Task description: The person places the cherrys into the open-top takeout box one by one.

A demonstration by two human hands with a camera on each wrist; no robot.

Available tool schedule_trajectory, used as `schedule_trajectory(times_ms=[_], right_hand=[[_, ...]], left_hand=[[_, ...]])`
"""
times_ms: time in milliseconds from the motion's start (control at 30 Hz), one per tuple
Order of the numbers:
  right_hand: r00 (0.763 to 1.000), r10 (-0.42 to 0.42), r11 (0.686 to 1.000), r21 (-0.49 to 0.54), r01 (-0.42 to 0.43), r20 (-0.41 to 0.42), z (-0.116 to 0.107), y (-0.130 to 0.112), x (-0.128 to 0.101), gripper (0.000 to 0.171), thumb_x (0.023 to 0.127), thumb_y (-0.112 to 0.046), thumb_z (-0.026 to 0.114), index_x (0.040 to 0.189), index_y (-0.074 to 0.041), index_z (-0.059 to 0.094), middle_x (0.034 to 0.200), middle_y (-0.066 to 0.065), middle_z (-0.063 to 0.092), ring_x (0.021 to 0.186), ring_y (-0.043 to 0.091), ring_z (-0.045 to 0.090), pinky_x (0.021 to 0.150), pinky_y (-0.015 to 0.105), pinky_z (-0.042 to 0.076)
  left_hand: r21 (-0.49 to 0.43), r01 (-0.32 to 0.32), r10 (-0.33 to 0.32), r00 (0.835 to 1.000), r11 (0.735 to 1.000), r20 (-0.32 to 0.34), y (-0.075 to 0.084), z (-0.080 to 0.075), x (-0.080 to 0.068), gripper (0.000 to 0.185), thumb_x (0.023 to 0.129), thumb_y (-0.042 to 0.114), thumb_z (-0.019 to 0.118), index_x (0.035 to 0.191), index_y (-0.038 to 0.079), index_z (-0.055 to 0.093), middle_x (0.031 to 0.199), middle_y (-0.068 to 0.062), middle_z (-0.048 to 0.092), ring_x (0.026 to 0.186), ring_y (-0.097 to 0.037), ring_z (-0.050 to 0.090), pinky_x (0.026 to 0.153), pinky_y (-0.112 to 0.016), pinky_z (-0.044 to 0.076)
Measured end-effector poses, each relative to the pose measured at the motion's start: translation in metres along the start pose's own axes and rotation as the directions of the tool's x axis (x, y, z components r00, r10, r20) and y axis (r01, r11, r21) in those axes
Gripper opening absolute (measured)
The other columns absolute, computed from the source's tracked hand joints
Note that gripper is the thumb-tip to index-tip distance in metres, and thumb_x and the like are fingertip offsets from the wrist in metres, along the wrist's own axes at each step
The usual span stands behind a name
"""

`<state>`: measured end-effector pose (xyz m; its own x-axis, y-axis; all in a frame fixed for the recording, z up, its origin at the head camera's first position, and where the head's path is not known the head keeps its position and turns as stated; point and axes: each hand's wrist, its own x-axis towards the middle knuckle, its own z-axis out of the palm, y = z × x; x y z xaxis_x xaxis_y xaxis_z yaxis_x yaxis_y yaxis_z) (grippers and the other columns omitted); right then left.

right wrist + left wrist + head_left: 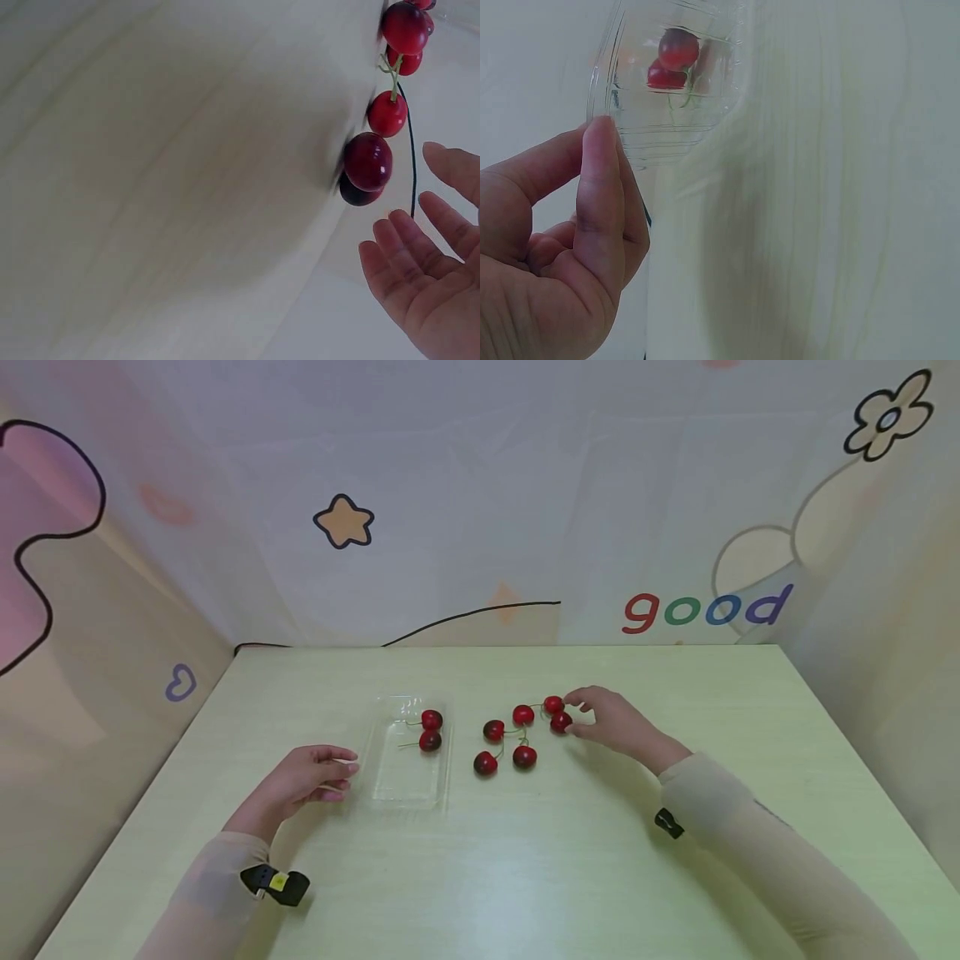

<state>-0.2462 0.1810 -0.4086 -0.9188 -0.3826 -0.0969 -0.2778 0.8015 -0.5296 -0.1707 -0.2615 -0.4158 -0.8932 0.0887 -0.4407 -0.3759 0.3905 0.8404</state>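
Observation:
A clear plastic tray (405, 785) lies on the table with two dark red cherries (431, 741) inside, their stems pointing left. At the tray's left rim, my left hand (311, 774) pinches the edge between thumb and fingertips; the left wrist view has the thumb (600, 172) right at the rim. Several more stemmed cherries (524, 757) lie loose right of the tray. My right hand (615, 722) reaches in from the right, its thumb and fingers spread beside the two rightmost cherries (367, 163). In the right wrist view a gap shows between fingers and fruit.
The pale wooden table (495, 877) ends at a printed cloth backdrop (465, 510) behind and at both sides. A black strap (276, 883) hangs at the left wrist, another strap (669, 823) at the right.

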Motion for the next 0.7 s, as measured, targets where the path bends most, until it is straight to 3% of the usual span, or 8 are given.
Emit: schedule_trajectory(times_ms=[700], right_hand=[[0.999,0.035,0.999,-0.021,-0.035,0.014,0.015,0.000,0.017,0.041,0.095,-0.017,0.073,0.129,0.003,0.062,0.126,0.023,0.063,0.115,0.036,0.060,0.103,0.048,0.054]], left_hand=[[0.007,-0.001,0.001,1.000,1.000,-0.002,0.003,0.002,-0.002,0.043,0.101,0.012,0.063,0.136,-0.011,0.051,0.094,0.000,0.066,0.080,-0.010,0.062,0.068,-0.020,0.060]])
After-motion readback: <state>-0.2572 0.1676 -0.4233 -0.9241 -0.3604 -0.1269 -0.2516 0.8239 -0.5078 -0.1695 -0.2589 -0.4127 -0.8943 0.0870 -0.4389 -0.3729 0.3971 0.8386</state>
